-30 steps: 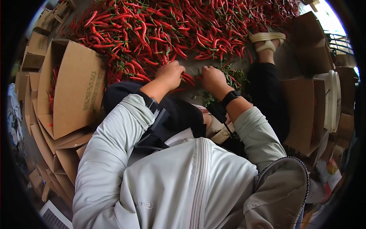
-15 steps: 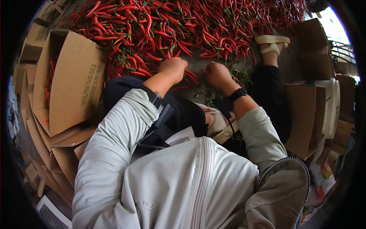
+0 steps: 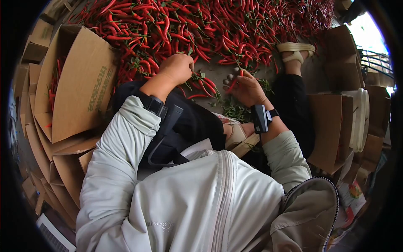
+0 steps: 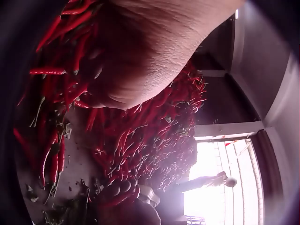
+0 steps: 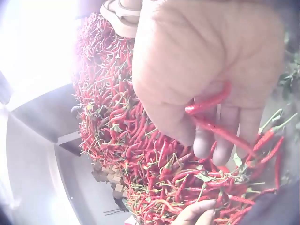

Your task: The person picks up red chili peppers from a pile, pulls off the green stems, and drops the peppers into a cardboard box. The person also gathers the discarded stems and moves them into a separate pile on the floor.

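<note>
My left hand (image 3: 174, 69) is bent down at the near edge of a large heap of red chili peppers (image 3: 210, 25), its fingers largely hidden beneath it. Red chilies surround its shadowed fingertips in the left wrist view; I cannot tell if it grips one. My right hand (image 3: 249, 89) is turned palm up to the right, thumb and fingers curled round red chilies. The right wrist view shows two of these, an upper chili (image 5: 211, 101) and a lower chili (image 5: 227, 136). Between the hands, several loose chilies (image 3: 208, 86) with green stems lie on the floor.
A cardboard box (image 3: 84, 84) holding chilies stands at left, another cardboard box (image 3: 331, 126) at right beside a pale bucket (image 3: 360, 119). Green leaves (image 3: 237, 107) litter the floor near the right hand. A sandalled foot (image 3: 294, 54) borders the heap.
My right hand has turned from back up to palm up, bringing the chilies in it into sight. My left hand has shifted left and slightly away from my body.
</note>
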A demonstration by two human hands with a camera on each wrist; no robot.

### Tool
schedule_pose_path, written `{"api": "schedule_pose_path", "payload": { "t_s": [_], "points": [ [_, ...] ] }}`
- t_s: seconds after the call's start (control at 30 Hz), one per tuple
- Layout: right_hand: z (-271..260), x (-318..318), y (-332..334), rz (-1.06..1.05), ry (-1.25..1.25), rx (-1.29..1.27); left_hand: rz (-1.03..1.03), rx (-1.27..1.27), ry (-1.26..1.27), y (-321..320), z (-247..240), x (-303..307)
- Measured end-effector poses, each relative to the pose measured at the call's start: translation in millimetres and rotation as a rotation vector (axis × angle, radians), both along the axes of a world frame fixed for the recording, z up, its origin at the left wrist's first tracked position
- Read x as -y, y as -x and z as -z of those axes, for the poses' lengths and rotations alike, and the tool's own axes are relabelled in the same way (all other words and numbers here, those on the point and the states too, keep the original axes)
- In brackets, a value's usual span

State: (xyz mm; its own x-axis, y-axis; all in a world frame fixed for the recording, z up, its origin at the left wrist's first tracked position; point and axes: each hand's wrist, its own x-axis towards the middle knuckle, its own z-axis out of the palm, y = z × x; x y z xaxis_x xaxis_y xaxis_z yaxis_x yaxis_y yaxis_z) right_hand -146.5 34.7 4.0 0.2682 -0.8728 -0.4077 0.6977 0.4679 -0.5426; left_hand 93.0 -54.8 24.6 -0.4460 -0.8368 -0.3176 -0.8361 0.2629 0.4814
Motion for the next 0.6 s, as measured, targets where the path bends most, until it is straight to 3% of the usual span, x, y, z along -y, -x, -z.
{"api": "schedule_pose_path", "payload": {
  "t_s": [0.13, 0.2, 0.23, 0.33, 0.37, 0.43, 0.47, 0.6],
  "points": [
    [15, 6, -5, 0.046, -0.052, 0.013, 0.111, -0.097, 0.089, 2, 15, -3],
    [18, 9, -7, -0.079, -0.025, -0.347, 0.232, -0.189, 0.103, 11, 28, -8],
    [20, 10, -9, -0.083, -0.028, -0.348, 0.229, -0.19, 0.1, 15, 34, -10],
    [21, 18, -35, -0.472, 0.135, -1.264, 0.303, 0.015, 0.022, 25, 40, -13],
    [22, 17, -44, -0.477, 0.133, -1.264, 0.3, 0.014, 0.018, 25, 39, -12],
    [19, 14, -62, -0.552, 0.436, -1.867, 0.299, 0.13, -0.026, 23, 36, -10],
    [17, 18, -70, -0.663, 0.343, -1.868, 0.297, 0.132, -0.028, 23, 35, -8],
    [26, 25, -78, -0.733, 0.291, -1.923, 0.23, 0.202, -0.015, 24, 40, -4]
  ]
}}
